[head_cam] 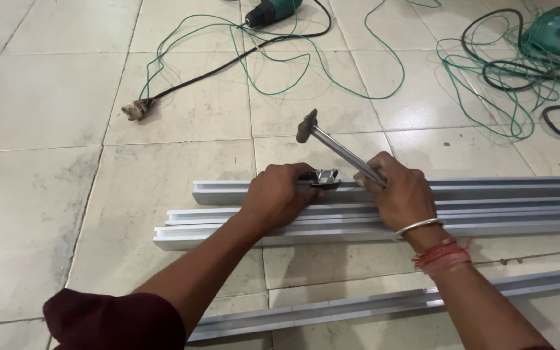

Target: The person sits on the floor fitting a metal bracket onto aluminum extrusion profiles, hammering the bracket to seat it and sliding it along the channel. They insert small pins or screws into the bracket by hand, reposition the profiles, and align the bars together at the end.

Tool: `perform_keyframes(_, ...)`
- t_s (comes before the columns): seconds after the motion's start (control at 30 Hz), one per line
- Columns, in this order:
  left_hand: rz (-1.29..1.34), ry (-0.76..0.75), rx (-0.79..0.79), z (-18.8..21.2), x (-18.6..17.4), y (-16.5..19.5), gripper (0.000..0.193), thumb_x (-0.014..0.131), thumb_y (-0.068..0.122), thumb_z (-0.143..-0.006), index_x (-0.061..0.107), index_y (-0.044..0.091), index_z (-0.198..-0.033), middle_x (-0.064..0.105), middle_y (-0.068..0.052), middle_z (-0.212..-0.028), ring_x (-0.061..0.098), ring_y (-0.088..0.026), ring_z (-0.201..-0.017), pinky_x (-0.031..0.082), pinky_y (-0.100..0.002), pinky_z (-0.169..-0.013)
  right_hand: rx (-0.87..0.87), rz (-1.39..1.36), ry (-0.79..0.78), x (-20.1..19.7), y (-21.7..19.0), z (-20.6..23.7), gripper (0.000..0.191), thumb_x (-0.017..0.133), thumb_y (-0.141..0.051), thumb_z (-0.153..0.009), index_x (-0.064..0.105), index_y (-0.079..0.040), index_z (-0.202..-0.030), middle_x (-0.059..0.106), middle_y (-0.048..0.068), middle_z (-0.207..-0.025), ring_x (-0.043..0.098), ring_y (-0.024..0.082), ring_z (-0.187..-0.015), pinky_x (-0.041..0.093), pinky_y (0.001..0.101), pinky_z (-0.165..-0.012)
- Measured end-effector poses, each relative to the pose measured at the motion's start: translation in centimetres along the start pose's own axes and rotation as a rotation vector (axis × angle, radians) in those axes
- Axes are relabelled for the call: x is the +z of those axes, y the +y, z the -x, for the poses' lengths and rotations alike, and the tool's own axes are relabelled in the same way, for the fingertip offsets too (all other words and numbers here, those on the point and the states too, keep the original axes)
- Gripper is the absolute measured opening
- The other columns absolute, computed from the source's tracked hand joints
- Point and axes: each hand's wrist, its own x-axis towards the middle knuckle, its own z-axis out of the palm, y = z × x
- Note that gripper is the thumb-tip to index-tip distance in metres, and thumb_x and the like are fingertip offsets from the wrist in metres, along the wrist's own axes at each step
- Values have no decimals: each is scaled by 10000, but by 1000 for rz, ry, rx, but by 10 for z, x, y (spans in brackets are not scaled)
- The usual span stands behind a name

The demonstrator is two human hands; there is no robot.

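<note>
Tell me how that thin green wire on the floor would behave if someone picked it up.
The thin green wire would likely hang limp, since it lies in loose loops. It looks light, being so thin. It may snag, because it crosses the black cable near the green drill.

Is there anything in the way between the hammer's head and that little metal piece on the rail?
Nothing visible. The hammer, in the right hand, has open air between its head and the metal piece; the left hand holds that piece from the side on the rail.
</note>
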Motion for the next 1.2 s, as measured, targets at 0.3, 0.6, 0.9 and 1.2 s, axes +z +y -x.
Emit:
perform_keyframes(0.3,41,54,28,-11,-3,-9,437,867,340,-697,759,195,-1094,782,-42,-1028,742,-263,-960,579,-402,-829,54,-152,-54,-5,-22,-8,326,844,-125,-774,652,-24,-1017,802,70,-1079,772,183,-1018,587,321,-826)
perform_keyframes(0.6,37,30,-27,-25,-7,-14,355,813,265,-724,785,225,-1076,792,-52,-1012,753,-271,-935,590,-391,-834,208,-139,-134,2,-44,-21,293,835,-100,-779,654,-42,-1001,833,22,-1060,796,147,-905,572,304,-771)
perform_keyframes(0.9,67,43,-12,-32,-9,-11,374,833,268,-717,779,187,-1078,782,-105,-962,751,-306,-889,593,-412,-813,148,-191,-92,10,-38,-30,298,840,-92,-769,651,-40,-994,828,20,-1044,792,120,-937,582,265,-774)
perform_keyframes(1.2,79,40,-16,-38,-9,-8,337,809,259,-752,778,175,-1077,778,-123,-918,751,-319,-864,589,-432,-790,152,-198,-87,11,-32,-37,287,830,-88,-781,651,-46,-1001,825,25,-1036,791,121,-934,584,267,-772)
